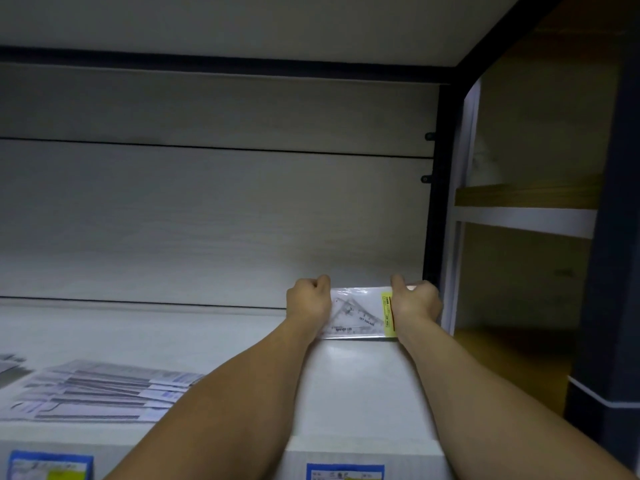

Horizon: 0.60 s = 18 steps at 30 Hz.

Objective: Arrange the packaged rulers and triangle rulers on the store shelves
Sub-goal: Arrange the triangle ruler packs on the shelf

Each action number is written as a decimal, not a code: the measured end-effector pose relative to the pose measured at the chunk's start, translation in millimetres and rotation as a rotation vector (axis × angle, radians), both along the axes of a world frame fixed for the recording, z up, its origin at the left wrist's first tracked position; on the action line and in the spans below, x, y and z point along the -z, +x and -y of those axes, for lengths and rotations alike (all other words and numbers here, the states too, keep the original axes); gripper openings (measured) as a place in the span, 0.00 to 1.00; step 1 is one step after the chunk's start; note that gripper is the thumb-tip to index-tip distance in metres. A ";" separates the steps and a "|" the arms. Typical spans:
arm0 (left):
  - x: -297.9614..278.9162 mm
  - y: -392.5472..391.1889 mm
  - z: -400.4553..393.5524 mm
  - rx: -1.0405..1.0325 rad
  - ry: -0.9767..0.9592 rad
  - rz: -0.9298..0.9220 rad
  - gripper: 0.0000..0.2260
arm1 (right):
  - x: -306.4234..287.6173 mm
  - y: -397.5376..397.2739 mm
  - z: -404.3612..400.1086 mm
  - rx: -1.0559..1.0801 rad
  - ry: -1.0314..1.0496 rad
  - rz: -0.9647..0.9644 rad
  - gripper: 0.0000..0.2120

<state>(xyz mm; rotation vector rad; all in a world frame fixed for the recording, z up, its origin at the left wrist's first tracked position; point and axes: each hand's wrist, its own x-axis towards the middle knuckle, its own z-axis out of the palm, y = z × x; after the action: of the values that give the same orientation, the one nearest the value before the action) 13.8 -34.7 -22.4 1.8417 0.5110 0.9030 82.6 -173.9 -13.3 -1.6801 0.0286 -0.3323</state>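
Price labels (345,472), shelf (346,382), triangle-ruler pack (356,315)

Two hands (308,299) – one triangle ruler packet (358,315), one overlapping pile of ruler packets (100,389) – two shelf labels (344,472).

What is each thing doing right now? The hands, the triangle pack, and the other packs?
Left hand: grips the triangle pack's left end.
Right hand: grips its right end.
Triangle pack: held by both hands at the back of the shelf, near the right corner.
Ruler packs: lying flat, overlapped, untouched.
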 end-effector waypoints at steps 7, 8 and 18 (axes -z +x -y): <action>-2.6 0.4 -3.2 0.210 0.168 -0.023 0.20 | -14.6 -5.0 10.6 0.084 -0.034 0.243 0.12; -4.5 -1.9 -3.3 0.277 0.207 -0.023 0.20 | -15.8 -5.4 12.3 0.091 -0.043 0.263 0.11; -26.2 -24.4 2.0 0.575 0.535 -0.224 0.12 | -33.3 -20.9 9.5 0.049 -0.145 0.546 0.13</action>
<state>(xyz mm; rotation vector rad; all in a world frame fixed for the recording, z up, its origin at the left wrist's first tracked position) -10.6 -36.7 3.7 2.4098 -0.1620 0.4599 61.7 -183.4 20.0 -1.6828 -0.3671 -0.8360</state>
